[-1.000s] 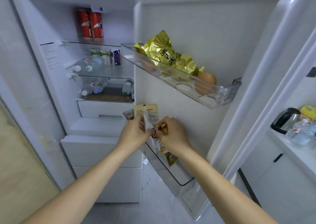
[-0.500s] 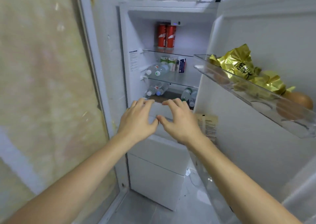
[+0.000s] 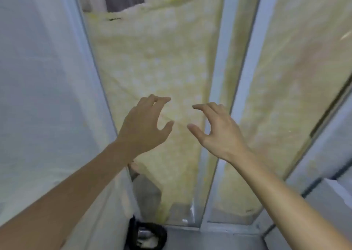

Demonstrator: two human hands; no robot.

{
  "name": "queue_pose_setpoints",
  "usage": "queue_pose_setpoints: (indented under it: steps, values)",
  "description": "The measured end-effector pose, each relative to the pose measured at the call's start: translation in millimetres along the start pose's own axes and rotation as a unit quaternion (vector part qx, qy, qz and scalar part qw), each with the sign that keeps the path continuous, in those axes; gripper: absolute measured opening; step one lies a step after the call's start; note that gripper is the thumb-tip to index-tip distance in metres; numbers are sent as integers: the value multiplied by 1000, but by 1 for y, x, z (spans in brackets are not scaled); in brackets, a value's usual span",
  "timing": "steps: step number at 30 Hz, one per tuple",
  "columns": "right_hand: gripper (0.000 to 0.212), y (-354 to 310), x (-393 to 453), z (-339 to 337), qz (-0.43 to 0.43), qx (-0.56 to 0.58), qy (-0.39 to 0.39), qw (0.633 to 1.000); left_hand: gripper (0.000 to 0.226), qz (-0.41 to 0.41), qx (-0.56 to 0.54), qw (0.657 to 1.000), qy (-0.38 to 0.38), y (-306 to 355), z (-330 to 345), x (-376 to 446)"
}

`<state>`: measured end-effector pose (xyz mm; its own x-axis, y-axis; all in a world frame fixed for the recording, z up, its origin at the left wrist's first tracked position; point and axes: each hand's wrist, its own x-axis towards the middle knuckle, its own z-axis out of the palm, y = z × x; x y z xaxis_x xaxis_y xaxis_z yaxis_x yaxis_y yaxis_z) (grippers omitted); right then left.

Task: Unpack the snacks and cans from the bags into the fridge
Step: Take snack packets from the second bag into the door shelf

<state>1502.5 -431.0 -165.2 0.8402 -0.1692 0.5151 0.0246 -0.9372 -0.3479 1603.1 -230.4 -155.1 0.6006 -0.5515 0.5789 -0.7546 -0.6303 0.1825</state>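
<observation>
My left hand (image 3: pixel 144 125) and my right hand (image 3: pixel 217 131) hover side by side in mid-air, fingers spread and curled, each holding nothing. Behind them is a frosted yellowish glass panel (image 3: pixel 162 62). No fridge, bag, snack or can shows in this blurred view. A black object (image 3: pixel 146 236) sits on the floor at the bottom, below my left forearm; I cannot tell what it is.
A white wall (image 3: pixel 42 82) fills the left side. Pale metal frame bars (image 3: pixel 226 89) split the glass into panels. A white edge, perhaps the fridge's side (image 3: pixel 327 196), stands at the lower right. Grey floor (image 3: pixel 209 240) shows at the bottom.
My view has swung left, away from the open fridge to the glass panels. Both hands let go of the snack packets in the door shelf and now hang empty and apart.
</observation>
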Motion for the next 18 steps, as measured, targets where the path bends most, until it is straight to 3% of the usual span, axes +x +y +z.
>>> queue_pose_setpoints:
  steps: [9, 18]
  values:
    - [51, -181, 51, 186, -172, 133, -141, 966, 57, -248, 57, 967, 7, -218, -71, -158]
    - [43, -267, 37, 384, -201, 191, -298, 913, 45, -408, 24, 912, -34, -357, -22, -278]
